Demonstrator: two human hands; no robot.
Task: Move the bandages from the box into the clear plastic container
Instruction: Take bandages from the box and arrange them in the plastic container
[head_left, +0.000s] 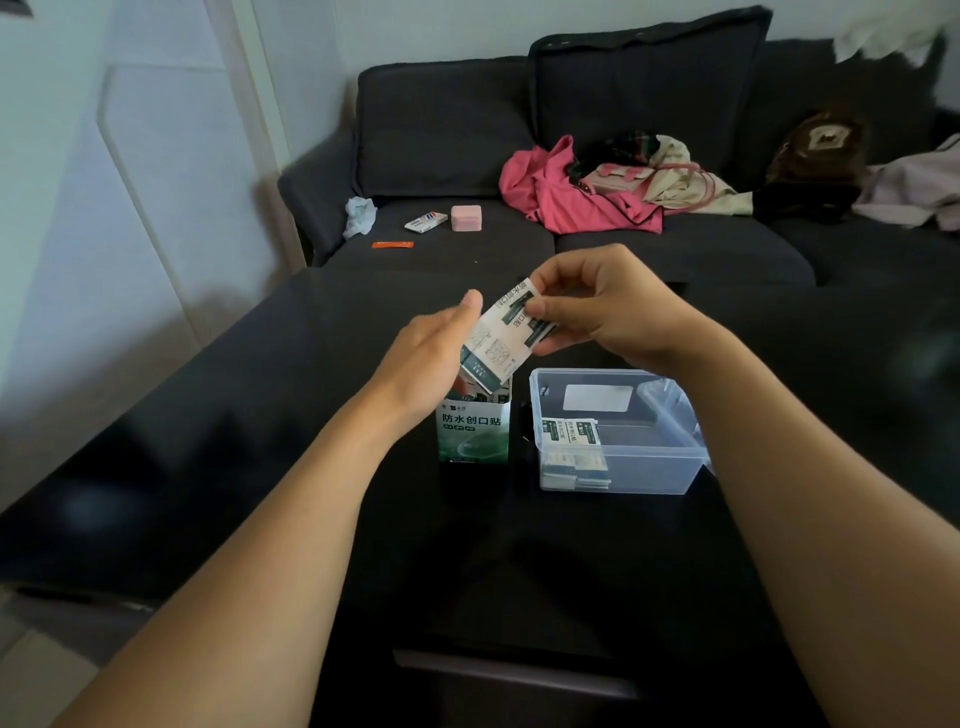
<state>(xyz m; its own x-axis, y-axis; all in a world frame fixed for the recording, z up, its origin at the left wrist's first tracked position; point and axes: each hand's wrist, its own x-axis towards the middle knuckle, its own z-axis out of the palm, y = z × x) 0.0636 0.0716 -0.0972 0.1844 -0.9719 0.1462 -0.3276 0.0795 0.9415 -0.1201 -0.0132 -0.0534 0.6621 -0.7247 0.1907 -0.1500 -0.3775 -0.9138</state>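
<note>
A green and white bandage box (474, 434) stands upright and open on the dark table. Above it a stack of white and green bandage packets (506, 335) is held between both hands. My right hand (597, 306) pinches the stack's upper end with thumb and fingers. My left hand (431, 353) lies along the stack's left side with fingers straight, thumb hidden behind it. To the right of the box sits the clear plastic container (649, 467), open, with several bandage packets (571, 452) lying in its left part.
The dark table (311, 467) runs up to a dark sofa (571, 156). On the sofa lie a pink case (466, 217), a small packet (426, 221), an orange strip (392, 245), a crumpled tissue (360, 214), pink clothing (566, 192) and a bag (644, 176).
</note>
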